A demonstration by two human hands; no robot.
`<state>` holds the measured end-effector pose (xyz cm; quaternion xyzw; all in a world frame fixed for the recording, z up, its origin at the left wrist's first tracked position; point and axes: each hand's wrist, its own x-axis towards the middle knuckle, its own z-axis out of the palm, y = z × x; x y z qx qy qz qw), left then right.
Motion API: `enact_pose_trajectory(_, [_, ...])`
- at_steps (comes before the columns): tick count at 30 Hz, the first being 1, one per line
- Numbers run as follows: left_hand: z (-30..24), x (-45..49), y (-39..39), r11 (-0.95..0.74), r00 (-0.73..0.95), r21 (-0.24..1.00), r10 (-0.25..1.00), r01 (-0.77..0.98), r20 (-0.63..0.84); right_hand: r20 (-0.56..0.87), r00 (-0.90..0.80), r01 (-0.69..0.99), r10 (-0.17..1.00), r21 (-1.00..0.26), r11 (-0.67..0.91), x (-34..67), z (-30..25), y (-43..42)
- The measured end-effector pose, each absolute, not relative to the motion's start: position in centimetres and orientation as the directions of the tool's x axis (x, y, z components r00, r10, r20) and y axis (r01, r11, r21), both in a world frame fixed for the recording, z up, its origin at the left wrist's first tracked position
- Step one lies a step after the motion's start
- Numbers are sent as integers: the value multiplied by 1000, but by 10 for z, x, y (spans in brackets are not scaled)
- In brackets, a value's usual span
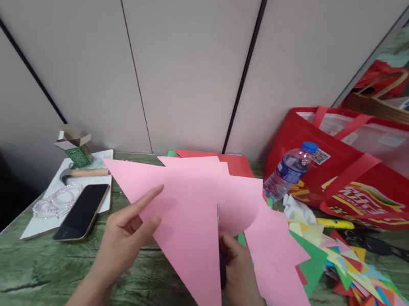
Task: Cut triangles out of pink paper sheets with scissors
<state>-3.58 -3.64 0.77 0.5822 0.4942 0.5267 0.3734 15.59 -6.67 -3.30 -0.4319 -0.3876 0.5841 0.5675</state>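
Note:
A large pink sheet of paper is held up over the table, its pointed lower corner towards me. My left hand grips its left edge; the index finger and thumb lie on top and the other fingers are partly hidden. In my right hand is a pair of scissors with dark handles, mostly hidden behind the paper. One thin blade shows above the sheet at the cut, where the paper's right part curls away. More cut pink paper lies beyond, over green paper and red paper.
On the left are a phone, a beaded string, a wooden-handled tool and a small box. A water bottle, a red bag and colourful folded paper pieces stand or lie on the right.

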Motion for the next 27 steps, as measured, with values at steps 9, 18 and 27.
enact_pose_trajectory(9, [10, -40, -34, -247, -18, 916, 964, 316, 266, -46, 31, -335, 998, -942, -33, 153, -33, -68])
enact_pose_trajectory(18, [18, -37, -35, -325, 120, 890, 946, 318, 303, -60, 43, -286, 997, -957, -45, 159, -20, -65])
enact_pose_trajectory(27, [21, -35, -36, -345, 129, 866, 939, 361, 320, -52, 51, -315, 997, -949, -33, 160, -19, -66])
